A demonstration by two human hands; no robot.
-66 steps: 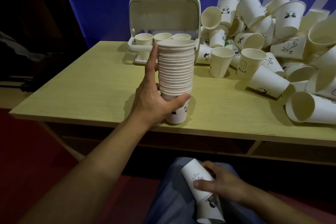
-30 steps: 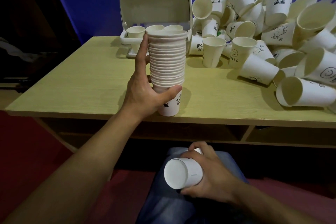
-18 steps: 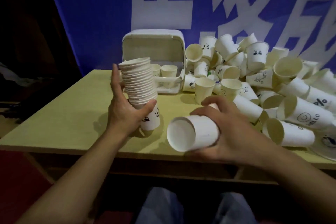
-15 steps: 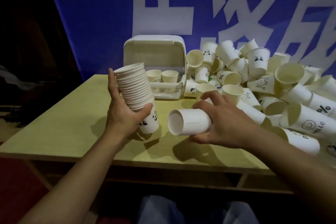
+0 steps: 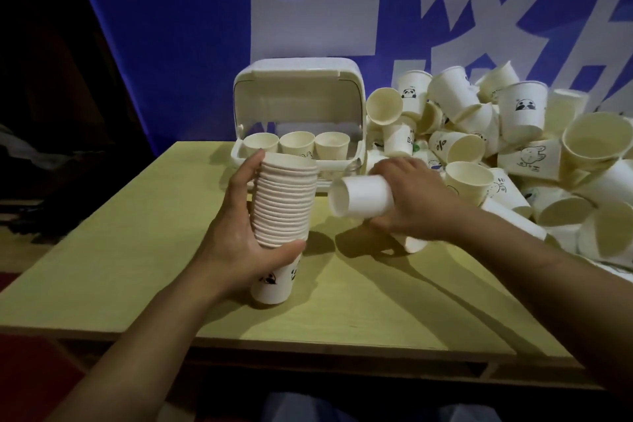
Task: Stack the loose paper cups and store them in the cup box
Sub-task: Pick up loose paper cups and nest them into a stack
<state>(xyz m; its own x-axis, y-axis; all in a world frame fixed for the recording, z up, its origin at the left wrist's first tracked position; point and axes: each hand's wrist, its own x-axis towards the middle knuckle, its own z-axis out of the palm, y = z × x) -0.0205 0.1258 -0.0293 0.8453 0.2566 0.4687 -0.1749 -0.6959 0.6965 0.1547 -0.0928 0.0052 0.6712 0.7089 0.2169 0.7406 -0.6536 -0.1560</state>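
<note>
My left hand [image 5: 239,250] grips a tall stack of white paper cups [image 5: 286,205], upright over the yellow table [image 5: 137,250]. My right hand [image 5: 416,202] holds a single white cup [image 5: 361,196] on its side, its bottom facing left, just right of the stack's top. A second cup [image 5: 412,243] pokes out below that hand. The white cup box [image 5: 298,120] stands open at the back with three cup stacks inside. A big heap of loose cups [image 5: 513,154] covers the table's right side.
A blue banner with white lettering [image 5: 308,10] hangs behind the table. The table's front edge [image 5: 274,343] runs close to my lap, with a shelf under it. Dark clutter lies off to the left.
My right hand has brought the sideways cup up from my lap to beside the stack's top. The left hand has straightened the tilted stack and kept its hold.
</note>
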